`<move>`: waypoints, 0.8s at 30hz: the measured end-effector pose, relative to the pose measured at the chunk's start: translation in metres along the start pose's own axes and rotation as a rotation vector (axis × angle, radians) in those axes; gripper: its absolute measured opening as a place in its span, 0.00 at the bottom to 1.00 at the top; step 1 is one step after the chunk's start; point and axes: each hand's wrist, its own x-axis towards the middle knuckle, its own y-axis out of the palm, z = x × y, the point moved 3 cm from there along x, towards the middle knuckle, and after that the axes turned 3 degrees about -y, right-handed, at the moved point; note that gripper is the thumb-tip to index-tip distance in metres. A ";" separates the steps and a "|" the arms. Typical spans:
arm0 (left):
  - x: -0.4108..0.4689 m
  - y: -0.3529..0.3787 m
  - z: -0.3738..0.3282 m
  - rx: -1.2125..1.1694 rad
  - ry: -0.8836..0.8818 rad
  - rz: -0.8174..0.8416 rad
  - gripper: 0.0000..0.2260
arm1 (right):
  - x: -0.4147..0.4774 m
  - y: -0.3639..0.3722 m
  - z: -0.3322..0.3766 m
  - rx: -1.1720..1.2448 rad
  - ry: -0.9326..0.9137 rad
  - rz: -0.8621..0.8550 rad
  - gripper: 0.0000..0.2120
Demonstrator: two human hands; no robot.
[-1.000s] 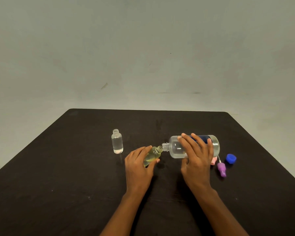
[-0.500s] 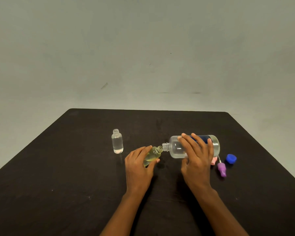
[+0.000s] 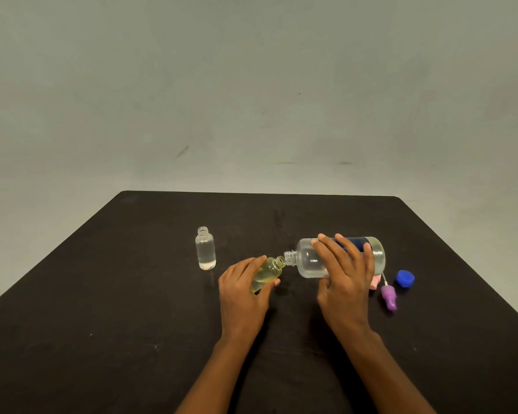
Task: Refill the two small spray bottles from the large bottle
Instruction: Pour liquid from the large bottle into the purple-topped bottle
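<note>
My right hand (image 3: 346, 282) grips the large clear bottle (image 3: 310, 261), which has a blue label and is tipped on its side, mouth pointing left. My left hand (image 3: 243, 292) holds a small yellowish bottle (image 3: 268, 271) tilted up to the right, its open neck touching the large bottle's mouth. A second small clear bottle (image 3: 205, 249) stands upright and uncapped to the left, holding clear liquid. All sit over the black table (image 3: 102, 294).
A purple spray top (image 3: 389, 297) with its tube lies right of my right hand. A blue cap (image 3: 405, 278) lies beyond it. Something pink (image 3: 376, 281) shows under the large bottle's base. A pale wall rises behind the table.
</note>
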 end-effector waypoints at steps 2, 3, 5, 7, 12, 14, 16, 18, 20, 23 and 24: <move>0.000 0.000 0.000 0.000 0.003 -0.001 0.21 | 0.000 0.000 0.000 0.000 0.001 0.000 0.41; 0.000 0.000 0.000 -0.001 0.004 -0.002 0.21 | 0.000 0.000 0.000 -0.001 0.001 0.000 0.42; 0.000 0.000 0.000 -0.006 0.002 -0.004 0.21 | 0.000 0.000 0.000 -0.002 -0.002 -0.002 0.42; 0.000 0.000 0.000 -0.007 0.005 -0.009 0.22 | 0.000 0.001 0.000 0.000 -0.003 -0.006 0.42; 0.000 0.000 0.001 -0.003 0.004 -0.005 0.22 | 0.000 0.001 0.000 -0.003 -0.001 -0.008 0.38; 0.000 0.000 0.001 0.004 0.000 0.003 0.21 | 0.000 0.000 0.000 -0.009 0.001 -0.005 0.35; 0.000 0.000 0.002 0.005 -0.004 0.005 0.21 | 0.000 0.000 0.000 -0.007 0.001 -0.005 0.35; 0.000 0.000 0.001 0.000 -0.003 0.001 0.21 | 0.000 0.001 0.000 0.000 0.002 -0.003 0.37; 0.000 0.000 0.001 -0.003 0.002 0.000 0.21 | 0.000 0.001 0.000 0.003 0.005 0.003 0.39; 0.000 0.000 0.001 0.000 -0.001 0.004 0.21 | 0.000 0.001 0.000 -0.001 -0.001 0.009 0.41; 0.000 0.000 0.001 0.002 -0.002 0.006 0.21 | 0.000 0.001 0.000 -0.002 0.000 0.013 0.41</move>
